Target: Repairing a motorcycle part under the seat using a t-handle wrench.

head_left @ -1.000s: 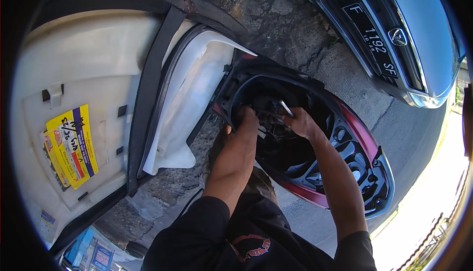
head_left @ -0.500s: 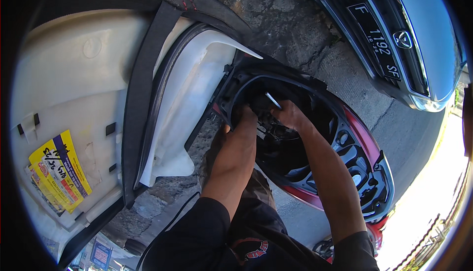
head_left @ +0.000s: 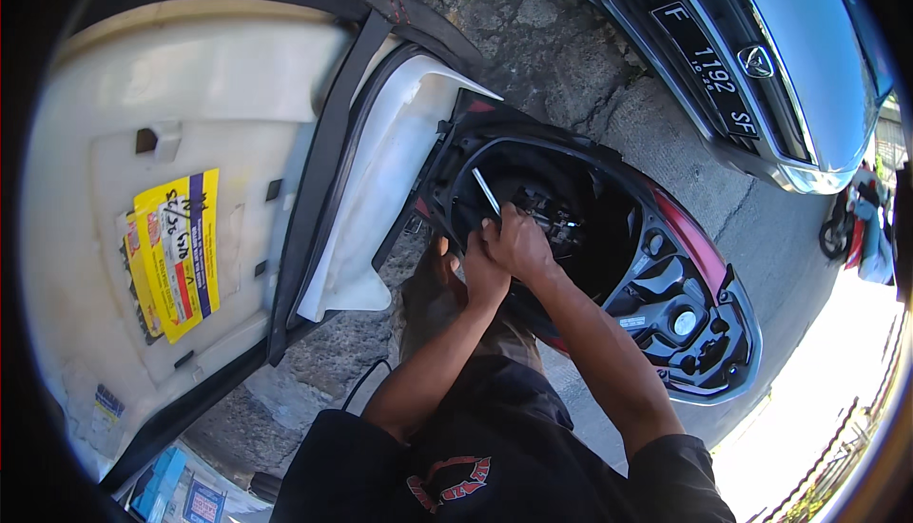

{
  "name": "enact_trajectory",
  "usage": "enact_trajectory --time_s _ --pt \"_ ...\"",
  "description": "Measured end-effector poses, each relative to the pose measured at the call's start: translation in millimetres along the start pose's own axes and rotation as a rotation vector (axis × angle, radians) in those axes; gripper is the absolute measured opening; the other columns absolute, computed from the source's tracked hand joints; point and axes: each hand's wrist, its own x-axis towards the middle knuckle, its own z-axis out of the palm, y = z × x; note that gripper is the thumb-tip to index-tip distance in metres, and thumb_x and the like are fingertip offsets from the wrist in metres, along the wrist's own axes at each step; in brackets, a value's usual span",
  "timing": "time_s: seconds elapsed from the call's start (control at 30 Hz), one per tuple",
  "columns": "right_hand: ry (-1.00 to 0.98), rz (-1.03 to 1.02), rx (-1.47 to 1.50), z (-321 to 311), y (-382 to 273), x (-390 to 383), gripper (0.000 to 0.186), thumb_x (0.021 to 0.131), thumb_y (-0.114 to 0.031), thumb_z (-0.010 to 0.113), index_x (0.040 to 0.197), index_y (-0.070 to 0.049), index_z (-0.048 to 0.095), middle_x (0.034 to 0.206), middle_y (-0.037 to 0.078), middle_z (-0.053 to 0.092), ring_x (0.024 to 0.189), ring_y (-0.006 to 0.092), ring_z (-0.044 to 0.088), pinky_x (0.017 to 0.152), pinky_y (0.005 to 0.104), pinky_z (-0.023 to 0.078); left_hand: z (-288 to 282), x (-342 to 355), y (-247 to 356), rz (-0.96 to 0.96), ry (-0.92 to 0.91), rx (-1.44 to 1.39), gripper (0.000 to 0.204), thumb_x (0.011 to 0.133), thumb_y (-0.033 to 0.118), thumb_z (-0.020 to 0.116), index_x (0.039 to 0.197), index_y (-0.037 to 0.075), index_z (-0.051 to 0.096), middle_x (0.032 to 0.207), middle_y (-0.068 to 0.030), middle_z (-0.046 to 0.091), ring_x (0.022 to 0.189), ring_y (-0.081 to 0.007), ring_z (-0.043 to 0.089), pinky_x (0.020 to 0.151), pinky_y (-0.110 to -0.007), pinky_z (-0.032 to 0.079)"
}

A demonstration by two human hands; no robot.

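Note:
My right hand (head_left: 519, 243) is closed around a shiny metal rod-like tool (head_left: 486, 189), whose bright end sticks out past my fingers; its kind does not show. Pressed against it, my left hand (head_left: 486, 274) has its fingers curled, and anything inside them is hidden. Both hands are over the near edge of the open under-seat bay (head_left: 609, 271) of a red scooter (head_left: 687, 238). Down inside the bay, dark mechanical parts (head_left: 552, 219) show between shadows.
The raised seat (head_left: 247, 76) fills the left, its pale underside bearing a yellow sticker (head_left: 176, 257). A fuel cap (head_left: 684, 322) sits at the scooter's rear. A blue-grey car (head_left: 808, 67) stands at the upper right. Another scooter (head_left: 851, 228) stands beyond it.
My left hand has come up out of the bay and now meets the right. My right hand has moved left and nearer, tool still in it. The view has shifted slightly.

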Motion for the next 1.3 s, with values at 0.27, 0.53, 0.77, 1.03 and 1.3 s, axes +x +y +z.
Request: enact_trajectory --time_s 0.27,0.53,0.77,1.03,1.3 --pt "0.157 0.02 -0.072 19 -24 -17 0.052 0.098 -0.038 0.049 0.065 0.001 0.062 0.062 0.02 0.064 0.054 0.0368 0.065 0.052 0.0467 0.052 -70 25 -8 0.642 0.055 0.716 0.051 0.077 0.018 0.073 0.123 0.004 0.058 0.086 -0.0146 0.052 0.081 -0.0324 0.056 0.076 -0.044 0.047" --pt "-0.294 0.253 0.479 12 -75 -20 0.05 0.095 -0.041 0.049 0.083 0.004 0.066 0.081 0.022 0.068 0.068 0.03 0.066 0.061 0.0404 0.051 -41 53 -61 0.334 -0.157 -0.7 0.017 0.093 0.017 0.059 0.106 0.007 0.061 0.09 -0.007 0.052 0.086 -0.0231 0.056 0.077 -0.042 0.046" --pt "-0.374 0.054 -0.306 -55 -81 -3 0.036 0.083 -0.018 0.053 0.108 0.002 0.069 0.108 0.028 0.068 0.106 0.0414 0.065 0.093 0.0478 0.051 -52 50 -35 0.797 0.158 0.766 0.02 0.088 0.021 0.061 0.104 0.01 0.058 0.091 -0.0109 0.058 0.089 -0.0297 0.057 0.079 -0.044 0.046" --pt "-0.413 -0.319 -0.212 -37 -96 -12 0.027 0.08 -0.017 0.061 0.1 0.0 0.069 0.102 0.024 0.07 0.1 0.0363 0.069 0.082 0.0435 0.056 -56 52 -33 0.767 0.03 0.836 0.022 0.085 0.018 0.063 0.105 0.011 0.059 0.094 -0.009 0.06 0.09 -0.0318 0.057 0.081 -0.045 0.044" --pt "-0.767 -0.342 -0.438 -38 -65 -11 0.025 0.081 -0.016 0.057 0.091 0.003 0.07 0.098 0.026 0.07 0.097 0.0398 0.069 0.088 0.0503 0.053 -47 48 -23 0.728 0.129 0.728 0.022 0.084 0.017 0.064 0.104 0.012 0.059 0.092 -0.0099 0.062 0.091 -0.0331 0.057 0.08 -0.046 0.044"
